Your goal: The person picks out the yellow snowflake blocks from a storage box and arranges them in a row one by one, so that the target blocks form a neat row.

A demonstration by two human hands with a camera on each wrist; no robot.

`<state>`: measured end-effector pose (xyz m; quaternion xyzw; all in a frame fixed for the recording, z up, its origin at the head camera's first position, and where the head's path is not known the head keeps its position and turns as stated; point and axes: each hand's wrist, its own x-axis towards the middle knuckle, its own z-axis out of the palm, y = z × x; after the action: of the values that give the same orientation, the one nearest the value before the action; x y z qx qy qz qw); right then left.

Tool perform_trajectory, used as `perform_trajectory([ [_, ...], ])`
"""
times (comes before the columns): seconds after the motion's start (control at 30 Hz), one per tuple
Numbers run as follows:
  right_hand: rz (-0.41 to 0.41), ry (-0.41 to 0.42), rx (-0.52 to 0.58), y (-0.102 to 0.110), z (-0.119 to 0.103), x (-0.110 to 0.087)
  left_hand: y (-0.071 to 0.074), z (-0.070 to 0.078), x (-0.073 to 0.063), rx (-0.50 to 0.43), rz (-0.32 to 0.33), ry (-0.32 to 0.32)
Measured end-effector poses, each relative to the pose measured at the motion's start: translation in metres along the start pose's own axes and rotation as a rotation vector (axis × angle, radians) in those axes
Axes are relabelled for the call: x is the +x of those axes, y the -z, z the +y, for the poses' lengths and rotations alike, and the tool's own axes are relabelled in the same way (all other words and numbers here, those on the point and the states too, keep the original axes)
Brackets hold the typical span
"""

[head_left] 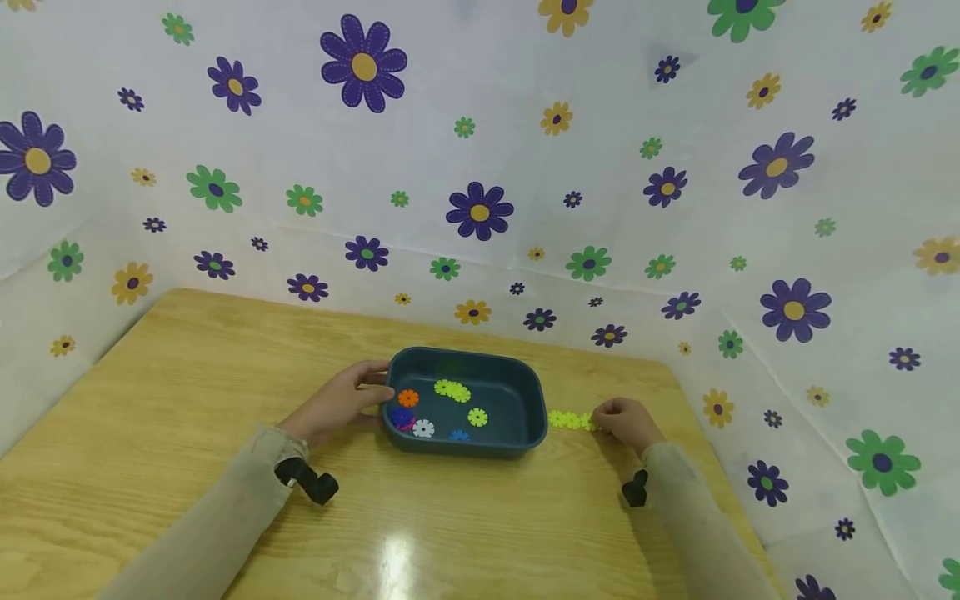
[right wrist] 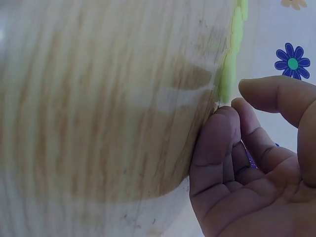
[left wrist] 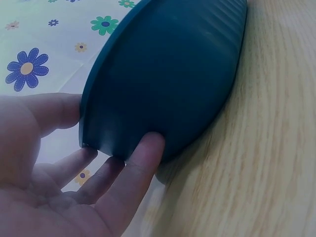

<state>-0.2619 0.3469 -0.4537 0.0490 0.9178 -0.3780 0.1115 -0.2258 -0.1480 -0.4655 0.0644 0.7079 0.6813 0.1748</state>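
A dark teal plastic tub (head_left: 468,446) stands on the table, loose flower-shaped notched discs inside it. My left hand (head_left: 337,402) grips the tub's left end; in the left wrist view, the thumb is at the rim and the other fingertips lie against the outer wall (left wrist: 163,84). Right of the tub, yellow-green notched discs (head_left: 568,420) lie joined in a row on the wood. At the row's right end, my right hand (head_left: 628,423) pinches the last disc between curled fingers and thumb. Seen from the right wrist, the row (right wrist: 231,64) runs edge-on up to the fingertips.
Inside the tub are an orange disc (head_left: 408,398), a white disc (head_left: 423,428), a dark blue disc (head_left: 402,417), a single yellow-green disc (head_left: 477,417) and a joined yellow-green cluster (head_left: 452,390). A flower-printed sheet (head_left: 420,150) walls in the wooden table (head_left: 465,525) behind and at both sides.
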Motion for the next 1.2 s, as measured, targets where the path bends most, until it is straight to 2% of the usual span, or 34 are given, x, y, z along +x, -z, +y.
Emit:
perform_trajectory([
  [0.27,0.013,0.015,-0.011,-0.001,-0.002,-0.011,-0.002,0.000,-0.001,-0.013,-0.003,-0.001],
  [0.6,0.005,0.041,0.042,0.001,-0.014,-0.023,-0.001,-0.003,0.001,-0.031,-0.014,-0.006],
  [0.87,0.024,0.127,0.011,-0.001,-0.041,-0.031,0.000,-0.004,0.000,-0.015,-0.012,-0.013],
  [1.2,0.010,0.229,0.120,-0.022,-0.085,-0.039,0.000,-0.004,0.001,-0.010,-0.016,-0.015],
])
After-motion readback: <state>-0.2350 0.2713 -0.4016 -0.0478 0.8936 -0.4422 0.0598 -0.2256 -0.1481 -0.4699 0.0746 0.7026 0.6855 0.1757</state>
